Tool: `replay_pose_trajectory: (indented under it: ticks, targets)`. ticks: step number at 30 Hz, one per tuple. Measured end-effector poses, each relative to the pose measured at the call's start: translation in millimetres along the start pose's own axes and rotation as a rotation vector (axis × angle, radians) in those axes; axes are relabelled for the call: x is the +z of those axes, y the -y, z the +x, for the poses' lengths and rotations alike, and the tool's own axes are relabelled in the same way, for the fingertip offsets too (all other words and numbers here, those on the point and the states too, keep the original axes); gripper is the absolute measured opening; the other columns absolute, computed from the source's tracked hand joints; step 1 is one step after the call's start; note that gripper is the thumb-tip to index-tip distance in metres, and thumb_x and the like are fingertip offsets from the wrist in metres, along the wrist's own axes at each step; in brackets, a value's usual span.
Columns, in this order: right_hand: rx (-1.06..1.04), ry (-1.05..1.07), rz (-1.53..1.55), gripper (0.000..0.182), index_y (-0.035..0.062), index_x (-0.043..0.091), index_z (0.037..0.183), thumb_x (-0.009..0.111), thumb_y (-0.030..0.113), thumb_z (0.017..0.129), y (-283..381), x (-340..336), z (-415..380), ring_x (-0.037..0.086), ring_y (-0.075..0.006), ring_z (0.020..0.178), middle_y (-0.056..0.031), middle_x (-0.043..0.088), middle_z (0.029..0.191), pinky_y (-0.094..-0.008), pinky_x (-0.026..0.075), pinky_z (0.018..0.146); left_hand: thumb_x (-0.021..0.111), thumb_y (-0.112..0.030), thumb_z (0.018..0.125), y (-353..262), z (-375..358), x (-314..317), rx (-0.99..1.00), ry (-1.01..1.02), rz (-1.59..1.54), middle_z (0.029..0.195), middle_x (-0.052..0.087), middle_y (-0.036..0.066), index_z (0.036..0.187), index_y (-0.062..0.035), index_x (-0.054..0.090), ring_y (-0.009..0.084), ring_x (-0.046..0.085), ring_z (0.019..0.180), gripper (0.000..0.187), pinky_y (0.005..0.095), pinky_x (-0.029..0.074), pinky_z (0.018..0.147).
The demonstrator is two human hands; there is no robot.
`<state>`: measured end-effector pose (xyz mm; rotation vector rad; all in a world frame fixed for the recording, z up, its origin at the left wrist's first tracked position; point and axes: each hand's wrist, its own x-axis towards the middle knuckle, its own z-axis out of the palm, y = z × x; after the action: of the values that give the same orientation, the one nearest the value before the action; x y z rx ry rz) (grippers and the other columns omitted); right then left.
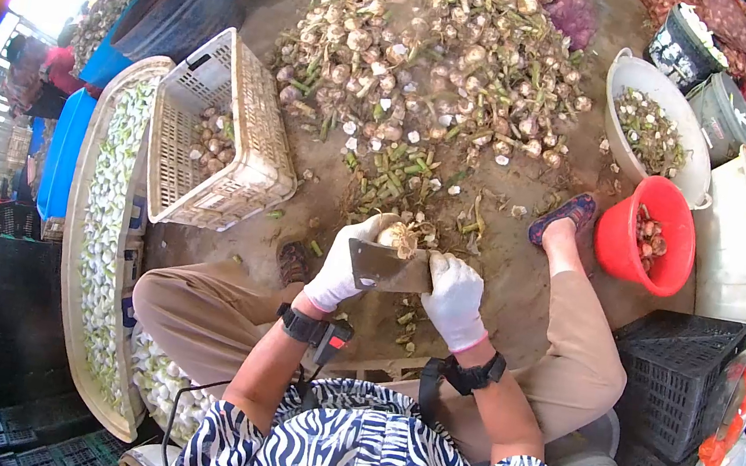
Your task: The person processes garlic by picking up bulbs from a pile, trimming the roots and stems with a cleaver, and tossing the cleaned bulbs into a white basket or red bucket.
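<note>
A garlic bulb [398,238] with its roots showing sits in my gloved left hand [349,256], the fingers closed round it. Just below the bulb lies a wide dark metal blade [387,270], reaching from my left hand across to the right. My right hand [453,298], in a white glove, is closed at the blade's right end. Beyond both hands a large heap of garlic bulbs [435,61] with cut stems covers the floor. Green stem pieces [398,172] lie between the heap and my hands.
At the left stand a white crate [230,132] with bulbs and a long tray [70,286] of pale cloves. Rightward are a red bowl [617,224], a white tub [615,124] of trimmings and black crates [672,380]. A person [23,74] is at the far left.
</note>
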<state>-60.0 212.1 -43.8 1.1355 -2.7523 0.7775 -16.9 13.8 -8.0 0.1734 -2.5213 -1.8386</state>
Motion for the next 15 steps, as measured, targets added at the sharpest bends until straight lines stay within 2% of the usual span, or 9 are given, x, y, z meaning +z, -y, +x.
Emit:
replay_pose_trajectory:
  ticks: [2,4,5,8,10,12,13,14,15]
  targets:
    - [0.018,-0.055,0.038,0.044,0.0056,0.060,0.102,0.074,0.014,0.061,-6,5,0,0.063,-0.0302,0.077,-0.0122,0.062,0.086,-0.0428,0.052,0.067,0.082,-0.018,0.067,-8,-4,-2,-0.001,-0.040,0.077,0.098,0.069,0.011,0.121,-0.0005,0.057,0.0164,0.066,0.090,0.062,0.0301,0.052,0.083]
    - [0.455,0.068,0.026,0.016,0.0052,0.065,0.089,0.065,0.012,0.075,-43,19,4,0.065,-0.0388,0.072,-0.0200,0.066,0.077,-0.0477,0.053,0.064,0.084,-0.021,0.061,-32,-17,-11,-0.078,-0.024,-0.015,0.099,0.069,0.010,0.119,0.0012,0.059,0.0167,0.066,0.089,0.067,0.0296,0.051,0.086]
    - [0.470,0.059,0.008,0.013,0.0050,0.065,0.088,0.063,0.011,0.077,-60,17,6,0.066,-0.0391,0.073,-0.0201,0.066,0.078,-0.0471,0.053,0.064,0.083,-0.022,0.062,-32,-21,-15,-0.068,-0.003,-0.030,0.099,0.069,0.009,0.119,0.0012,0.059,0.0156,0.065,0.089,0.066,0.0291,0.051,0.086]
    - [0.358,-0.072,0.168,0.007,0.0056,0.060,0.082,0.062,0.009,0.076,-25,-10,20,0.065,-0.0390,0.072,-0.0178,0.064,0.074,-0.0473,0.052,0.064,0.082,-0.021,0.066,-36,-17,-18,-0.125,-0.010,0.057,0.100,0.070,0.007,0.117,0.0007,0.059,0.0118,0.064,0.090,0.060,0.0279,0.052,0.085]
    - [0.086,-0.069,0.206,0.012,0.0068,0.056,0.082,0.063,0.008,0.073,8,-29,18,0.064,-0.0353,0.070,-0.0147,0.062,0.073,-0.0450,0.051,0.062,0.080,-0.016,0.070,-25,-6,-16,-0.033,-0.014,0.263,0.100,0.070,0.006,0.117,0.0006,0.059,0.0090,0.063,0.090,0.054,0.0268,0.052,0.084]
    - [0.009,0.153,0.117,0.035,0.0053,0.057,0.097,0.072,0.011,0.066,25,-32,11,0.064,-0.0352,0.076,-0.0157,0.063,0.083,-0.0447,0.052,0.066,0.079,-0.015,0.072,-20,-3,-10,-0.068,0.024,0.011,0.098,0.070,0.007,0.116,0.0008,0.060,0.0094,0.064,0.089,0.050,0.0273,0.052,0.082]
    - [-0.015,0.115,0.040,0.036,0.0063,0.056,0.096,0.072,0.011,0.065,20,-23,8,0.063,-0.0330,0.073,-0.0131,0.060,0.081,-0.0437,0.051,0.063,0.079,-0.012,0.072,-20,-4,-6,-0.099,0.013,-0.290,0.096,0.070,0.008,0.115,0.0015,0.060,0.0098,0.064,0.088,0.048,0.0271,0.052,0.081]
    - [0.004,0.050,-0.071,0.019,0.0074,0.054,0.086,0.066,0.010,0.071,8,-14,8,0.065,-0.0281,0.066,-0.0101,0.060,0.070,-0.0395,0.052,0.058,0.082,-0.018,0.069,-17,-4,-9,-0.080,0.025,-0.038,0.098,0.069,0.008,0.115,0.0026,0.061,0.0115,0.065,0.089,0.054,0.0276,0.052,0.082]
    - [0.129,0.109,-0.091,0.017,0.0065,0.055,0.086,0.065,0.011,0.073,-8,-3,8,0.066,-0.0292,0.068,-0.0123,0.062,0.071,-0.0403,0.053,0.059,0.084,-0.021,0.067,-17,-6,-14,-0.074,0.033,0.015,0.100,0.069,0.008,0.115,0.0027,0.061,0.0117,0.065,0.090,0.058,0.0278,0.052,0.083]
